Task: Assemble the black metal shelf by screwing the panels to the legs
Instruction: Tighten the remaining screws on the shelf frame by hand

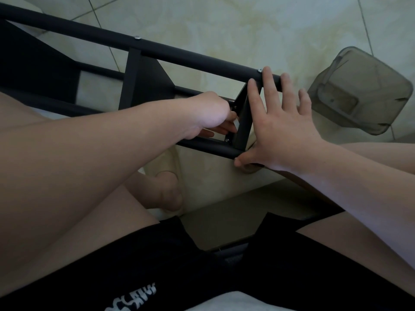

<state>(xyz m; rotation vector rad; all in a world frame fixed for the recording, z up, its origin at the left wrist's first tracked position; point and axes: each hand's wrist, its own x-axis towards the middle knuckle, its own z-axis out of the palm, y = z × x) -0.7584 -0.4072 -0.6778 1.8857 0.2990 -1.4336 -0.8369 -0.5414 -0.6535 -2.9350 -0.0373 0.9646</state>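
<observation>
The black metal shelf lies on its side on the tiled floor in front of me. Its upper leg [179,53] runs diagonally across the view with two silver screw heads [136,37] on it. A near panel [243,122] stands between the upper leg and the lower leg [208,147]. My right hand [283,122] lies flat with fingers spread over this panel's outer face, thumb under the lower leg's end. My left hand [213,113] reaches inside the frame, fingers curled at the panel's inner edge; what they hold is hidden.
A grey translucent plastic container [363,90] lies on the floor at the right, close to the shelf's end. A second panel [134,81] stands further left. My bare knees and black shorts [157,265] fill the foreground.
</observation>
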